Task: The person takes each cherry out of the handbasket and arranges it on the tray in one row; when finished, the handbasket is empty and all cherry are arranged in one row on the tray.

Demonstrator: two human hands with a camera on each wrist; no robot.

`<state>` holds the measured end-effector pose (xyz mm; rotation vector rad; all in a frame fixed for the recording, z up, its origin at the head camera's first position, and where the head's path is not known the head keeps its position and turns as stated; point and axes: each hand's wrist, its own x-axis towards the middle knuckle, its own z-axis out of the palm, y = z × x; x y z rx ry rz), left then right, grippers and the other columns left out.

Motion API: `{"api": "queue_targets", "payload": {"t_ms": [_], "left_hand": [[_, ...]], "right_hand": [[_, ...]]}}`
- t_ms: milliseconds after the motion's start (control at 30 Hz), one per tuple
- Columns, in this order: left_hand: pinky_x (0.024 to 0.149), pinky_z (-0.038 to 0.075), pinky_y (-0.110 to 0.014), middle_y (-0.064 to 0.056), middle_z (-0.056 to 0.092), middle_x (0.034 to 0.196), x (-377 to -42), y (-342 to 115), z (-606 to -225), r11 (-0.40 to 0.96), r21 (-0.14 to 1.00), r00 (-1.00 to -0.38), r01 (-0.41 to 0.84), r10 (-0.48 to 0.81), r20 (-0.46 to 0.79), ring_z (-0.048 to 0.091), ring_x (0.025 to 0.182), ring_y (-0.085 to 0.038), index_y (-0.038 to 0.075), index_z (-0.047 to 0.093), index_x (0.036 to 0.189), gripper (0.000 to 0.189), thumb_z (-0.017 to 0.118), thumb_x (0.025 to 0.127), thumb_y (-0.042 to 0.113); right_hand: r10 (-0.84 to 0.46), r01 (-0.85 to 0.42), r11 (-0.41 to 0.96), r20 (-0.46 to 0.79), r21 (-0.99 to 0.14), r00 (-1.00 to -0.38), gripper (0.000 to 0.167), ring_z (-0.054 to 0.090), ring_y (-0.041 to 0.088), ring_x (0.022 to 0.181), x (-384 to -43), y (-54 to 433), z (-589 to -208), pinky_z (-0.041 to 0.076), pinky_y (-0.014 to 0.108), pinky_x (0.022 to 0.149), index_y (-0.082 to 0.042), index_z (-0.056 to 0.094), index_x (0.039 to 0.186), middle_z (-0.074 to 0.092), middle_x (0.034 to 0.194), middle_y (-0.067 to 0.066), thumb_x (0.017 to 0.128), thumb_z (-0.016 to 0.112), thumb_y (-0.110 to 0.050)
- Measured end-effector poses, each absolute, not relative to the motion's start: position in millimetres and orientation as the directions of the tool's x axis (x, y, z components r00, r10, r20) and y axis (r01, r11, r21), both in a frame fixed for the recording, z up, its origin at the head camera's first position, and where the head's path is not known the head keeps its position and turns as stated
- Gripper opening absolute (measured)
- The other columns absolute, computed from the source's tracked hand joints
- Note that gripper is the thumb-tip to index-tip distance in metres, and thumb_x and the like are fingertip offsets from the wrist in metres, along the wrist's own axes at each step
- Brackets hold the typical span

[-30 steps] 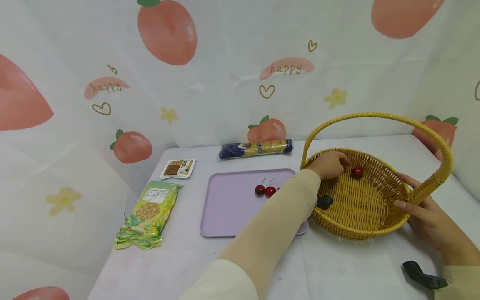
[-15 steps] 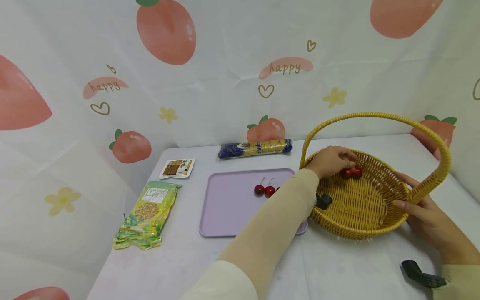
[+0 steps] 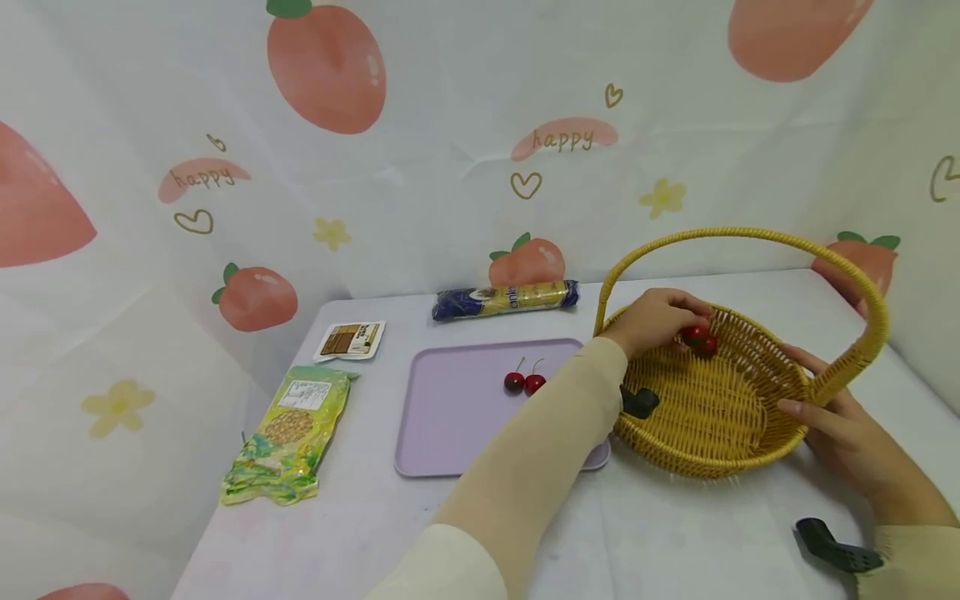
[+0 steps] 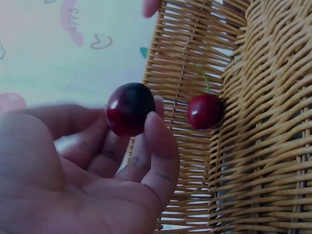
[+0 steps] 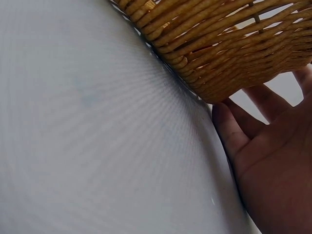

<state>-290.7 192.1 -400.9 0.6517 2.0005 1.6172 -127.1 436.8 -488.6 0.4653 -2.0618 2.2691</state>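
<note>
My left hand [image 3: 656,321] is over the left side of the yellow wicker basket [image 3: 708,417], pinching a dark red cherry [image 4: 129,109] between thumb and fingertips. A second cherry [image 4: 204,111], with a green stem, lies against the wicker just beyond it. In the head view, the held cherry [image 3: 694,334] overlaps the lying cherry [image 3: 708,347]. My right hand [image 3: 847,425] grips the basket's right rim near the handle's foot. From the right wrist view, its fingers [image 5: 229,126] touch the basket's lower outer wall [image 5: 229,63].
Left of the basket is a lilac tray [image 3: 442,417] bearing cherries [image 3: 513,382], partly hidden by my left sleeve [image 3: 540,450]. Behind it lies a blue-yellow pasta packet [image 3: 506,300]. A green-yellow bag [image 3: 292,433] and a small flat packet [image 3: 350,341] lie at left. The handle [image 3: 738,232] arches over the basket.
My left hand has risen slightly inside the basket, and the cherry it pinches has come into sight beside the other one. The right hand keeps its hold. The head view has shifted slightly.
</note>
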Motion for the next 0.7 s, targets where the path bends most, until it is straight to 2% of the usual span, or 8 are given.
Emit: {"api": "queue_targets", "payload": {"t_ms": [133, 233, 367, 567, 700], "left_hand": [[0.08, 0.061, -0.035, 0.005, 0.073, 0.113, -293, 192, -395, 0.132, 0.989, -0.699, 0.071, 0.714, -0.045, 0.07, 0.094, -0.01, 0.011, 0.075, 0.137, 0.035, 0.077, 0.102, 0.004], [0.084, 0.058, -0.026, 0.001, 0.075, 0.118, -293, 192, -390, 0.106, 0.986, -0.656, 0.127, 0.754, 0.003, 0.069, 0.098, -0.006, 0.009, 0.072, 0.142, 0.046, 0.08, 0.098, -0.002], [0.09, 0.053, -0.018, 0.003, 0.077, 0.119, -290, 187, -377, 0.118, 0.97, -0.63, 0.214, 0.775, 0.044, 0.067, 0.104, 0.001, 0.009, 0.072, 0.14, 0.043, 0.08, 0.099, 0.0], [0.088, 0.056, -0.021, 0.004, 0.076, 0.12, -276, 171, -351, 0.125, 0.967, -0.611, 0.222, 0.791, 0.038, 0.068, 0.106, 0.001, 0.011, 0.066, 0.135, 0.039, 0.079, 0.1, 0.0], [0.086, 0.057, -0.023, 0.008, 0.073, 0.114, -264, 154, -346, 0.12, 0.962, -0.604, 0.245, 0.795, 0.055, 0.07, 0.103, -0.002, 0.009, 0.065, 0.129, 0.034, 0.082, 0.099, 0.004]], "right_hand": [[-0.168, -0.221, -0.087, 0.233, -0.971, -0.958, 0.074, 0.059, 0.004, 0.129, -126, 436, -486, 0.048, 0.016, 0.096, -0.024, 0.029, 0.173, 0.05, 0.155, -0.007, 0.109, 0.039, 0.012], [-0.164, -0.219, -0.046, 0.223, -0.975, -0.961, 0.075, 0.056, 0.002, 0.131, -126, 435, -485, 0.046, 0.015, 0.097, -0.025, 0.028, 0.173, 0.045, 0.156, -0.007, 0.109, 0.041, 0.011], [-0.159, -0.214, -0.01, 0.213, -0.977, -0.964, 0.075, 0.052, 0.001, 0.133, -127, 432, -486, 0.042, 0.013, 0.096, -0.025, 0.027, 0.174, 0.042, 0.158, -0.006, 0.109, 0.043, 0.009], [-0.172, -0.225, -0.028, 0.226, -0.974, -0.959, 0.073, 0.053, 0.002, 0.134, -127, 434, -485, 0.042, 0.013, 0.098, -0.023, 0.027, 0.174, 0.043, 0.158, -0.006, 0.11, 0.043, 0.008], [-0.174, -0.229, -0.06, 0.236, -0.972, -0.956, 0.074, 0.055, 0.002, 0.132, -126, 436, -486, 0.044, 0.014, 0.098, -0.023, 0.028, 0.173, 0.044, 0.157, -0.006, 0.109, 0.041, 0.011]]}}
